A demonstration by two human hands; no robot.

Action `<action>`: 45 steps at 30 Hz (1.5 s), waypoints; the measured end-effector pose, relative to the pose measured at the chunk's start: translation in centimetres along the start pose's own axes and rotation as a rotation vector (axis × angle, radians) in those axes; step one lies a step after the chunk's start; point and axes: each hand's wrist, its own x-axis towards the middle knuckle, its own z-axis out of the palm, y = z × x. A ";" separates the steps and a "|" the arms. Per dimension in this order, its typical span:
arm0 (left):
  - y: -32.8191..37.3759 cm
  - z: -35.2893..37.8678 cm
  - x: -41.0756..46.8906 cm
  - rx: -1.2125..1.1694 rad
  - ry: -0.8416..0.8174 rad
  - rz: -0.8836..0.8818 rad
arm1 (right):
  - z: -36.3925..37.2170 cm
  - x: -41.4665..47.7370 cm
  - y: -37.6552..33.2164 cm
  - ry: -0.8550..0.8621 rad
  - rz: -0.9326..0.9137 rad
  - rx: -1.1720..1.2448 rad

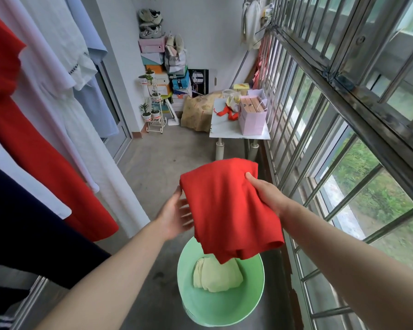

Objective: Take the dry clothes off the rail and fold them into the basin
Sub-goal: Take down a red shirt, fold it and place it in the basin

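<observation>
A folded red garment [227, 210] hangs in the air above the green basin [224, 310], which stands on the floor. My right hand [265, 191] grips the garment's right edge, thumb on top. My left hand [174, 213] is at its left edge with fingers spread, touching or just beside the cloth. A folded pale yellow garment [215, 275] lies inside the basin. On the left hang more clothes: a red one [34, 148], white ones [65, 75], a light blue one [98, 103] and a dark navy one [22, 246].
Metal window bars [320, 129] run along the right side. A small white table [227, 129] with a pink bag stands ahead. Stacked shoe boxes [157, 58] and a plant stand [153, 108] fill the far corner. Bare concrete floor [162, 160] lies between.
</observation>
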 end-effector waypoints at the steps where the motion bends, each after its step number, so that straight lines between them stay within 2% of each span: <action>1: -0.5 0.5 -0.1 -0.038 -0.025 -0.011 | 0.0 -0.1 -0.1 0.006 0.032 0.027; 6: -1.6 2.4 -0.7 -0.127 -0.210 -0.042 | -1.1 -0.7 -0.3 0.052 0.124 0.094; 11: -1.9 2.0 -0.2 -0.056 -0.172 -0.044 | -3.0 -1.1 1.1 0.075 0.226 0.232; 16: -3.2 2.4 -0.8 0.079 -0.279 -0.038 | -4.3 -0.7 2.8 0.113 0.267 0.326; 20: -4.5 2.9 -0.3 0.215 -0.160 0.040 | -5.0 -0.3 3.8 0.046 0.258 0.347; 24: -4.9 2.9 0.9 0.148 -0.046 0.012 | -5.2 -1.6 5.0 -0.217 0.387 -0.044; 26: -4.9 2.7 1.3 0.116 -0.009 -0.001 | -5.5 -1.9 6.2 -0.285 0.388 -0.130; 31: -5.6 1.8 1.2 -0.041 0.011 -0.018 | -6.3 -0.7 7.8 -0.156 0.331 -0.067; 35: -7.5 1.6 1.6 -0.213 -0.008 -0.076 | -6.9 0.5 8.4 -0.126 0.335 -0.026; 37: -8.2 1.9 1.6 -0.189 -0.037 -0.081 | -7.1 0.7 8.7 -0.119 0.308 -0.014; 41: -9.4 2.1 2.7 -0.110 0.070 0.011 | -7.4 1.5 9.2 -0.122 0.322 -0.010; 45: -10.6 2.3 4.3 -0.076 0.159 0.058 | -7.4 3.0 10.3 0.008 0.318 -0.092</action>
